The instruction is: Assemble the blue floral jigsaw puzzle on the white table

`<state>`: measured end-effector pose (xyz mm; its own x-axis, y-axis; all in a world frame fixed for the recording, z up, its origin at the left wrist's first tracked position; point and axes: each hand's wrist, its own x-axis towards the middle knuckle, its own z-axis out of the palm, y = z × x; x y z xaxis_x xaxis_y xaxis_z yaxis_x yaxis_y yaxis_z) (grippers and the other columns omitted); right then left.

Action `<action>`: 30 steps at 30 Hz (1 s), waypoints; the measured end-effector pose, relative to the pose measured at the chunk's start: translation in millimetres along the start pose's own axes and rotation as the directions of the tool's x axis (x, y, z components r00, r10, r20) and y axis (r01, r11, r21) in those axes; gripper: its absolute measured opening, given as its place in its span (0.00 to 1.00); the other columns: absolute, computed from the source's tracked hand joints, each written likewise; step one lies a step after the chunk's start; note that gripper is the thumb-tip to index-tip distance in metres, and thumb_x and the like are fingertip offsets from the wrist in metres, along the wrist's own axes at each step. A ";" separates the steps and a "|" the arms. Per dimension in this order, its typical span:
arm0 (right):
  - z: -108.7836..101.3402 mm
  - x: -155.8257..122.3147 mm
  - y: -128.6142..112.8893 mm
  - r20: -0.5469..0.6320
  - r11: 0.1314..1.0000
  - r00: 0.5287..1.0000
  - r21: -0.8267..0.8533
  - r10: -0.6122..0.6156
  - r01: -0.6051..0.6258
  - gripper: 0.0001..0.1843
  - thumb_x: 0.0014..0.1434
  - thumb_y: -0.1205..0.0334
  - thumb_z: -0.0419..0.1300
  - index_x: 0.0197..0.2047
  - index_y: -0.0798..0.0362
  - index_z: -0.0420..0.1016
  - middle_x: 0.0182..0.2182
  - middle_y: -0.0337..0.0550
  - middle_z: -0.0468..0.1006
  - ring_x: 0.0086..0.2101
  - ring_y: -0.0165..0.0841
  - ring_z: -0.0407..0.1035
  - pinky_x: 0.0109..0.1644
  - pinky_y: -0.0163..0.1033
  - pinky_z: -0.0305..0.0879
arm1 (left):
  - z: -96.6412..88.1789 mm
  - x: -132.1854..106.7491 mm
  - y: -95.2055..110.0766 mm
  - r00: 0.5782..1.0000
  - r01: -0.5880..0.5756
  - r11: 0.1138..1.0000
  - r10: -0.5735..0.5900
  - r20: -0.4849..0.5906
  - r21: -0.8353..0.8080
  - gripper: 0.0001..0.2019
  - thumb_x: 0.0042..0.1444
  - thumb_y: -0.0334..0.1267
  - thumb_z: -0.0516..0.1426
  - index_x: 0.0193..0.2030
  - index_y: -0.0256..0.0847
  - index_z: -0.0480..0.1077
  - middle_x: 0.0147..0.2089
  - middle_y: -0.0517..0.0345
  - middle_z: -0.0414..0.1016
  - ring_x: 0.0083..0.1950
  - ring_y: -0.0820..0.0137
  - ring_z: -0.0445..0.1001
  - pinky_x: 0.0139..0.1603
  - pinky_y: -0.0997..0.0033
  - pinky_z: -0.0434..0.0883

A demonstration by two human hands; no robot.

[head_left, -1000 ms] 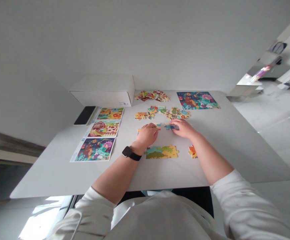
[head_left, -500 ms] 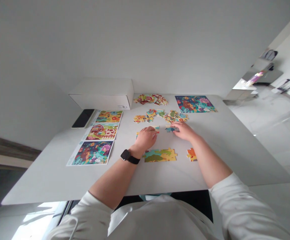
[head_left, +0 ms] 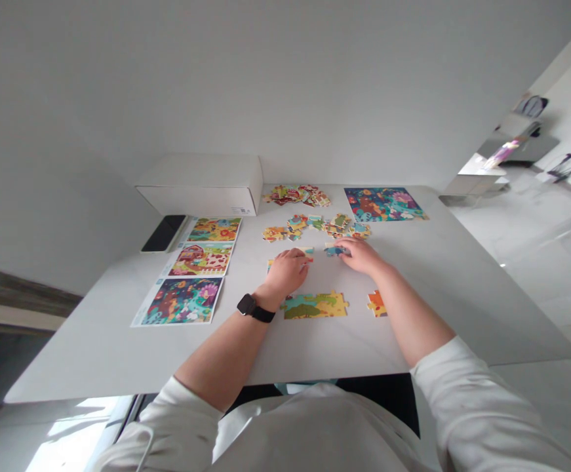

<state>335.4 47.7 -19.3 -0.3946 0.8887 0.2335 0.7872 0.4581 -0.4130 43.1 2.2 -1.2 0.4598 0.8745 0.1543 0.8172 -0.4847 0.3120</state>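
Note:
My right hand (head_left: 358,254) pinches a blue jigsaw puzzle piece (head_left: 332,250) at its right side, low over the white table. To its left, my left hand (head_left: 288,271) has its fingers curled down on some joined puzzle pieces (head_left: 307,251), most of which it covers. Nearer my body lies a joined strip of puzzle pieces (head_left: 317,306) with a green tree and a crocodile; its left end is partly behind my left wrist. An orange puzzle piece (head_left: 376,304) lies under my right forearm, partly hidden. Just beyond my hands are several loose puzzle pieces (head_left: 317,223).
Another heap of reddish puzzle pieces (head_left: 299,195) lies by the wall, beside a white box (head_left: 201,196). A finished dark-blue puzzle (head_left: 386,204) is at the back right. On the left are a picture sheet (head_left: 184,301) with three scenes and a phone (head_left: 164,233).
My right hand has shifted very slightly left with the blue puzzle piece, which shows a little more of its face. My left hand stays where it was.

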 end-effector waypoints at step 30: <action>-39.8 -16.7 1.7 -0.313 0.965 0.913 0.048 0.261 -0.259 0.14 0.70 0.60 0.60 0.53 0.47 0.85 0.43 0.45 0.91 0.40 0.41 0.84 0.48 0.43 0.76 | -22.7 0.9 5.1 0.953 0.225 0.945 -0.264 -0.148 -0.237 0.13 0.77 0.41 0.51 0.45 0.45 0.77 0.37 0.55 0.85 0.42 0.62 0.82 0.47 0.66 0.73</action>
<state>362.2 32.8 11.2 -0.0068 0.9247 0.3806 0.8388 0.2125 -0.5013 39.8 0.9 21.8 0.1710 0.9639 0.2039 0.7935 -0.2574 0.5514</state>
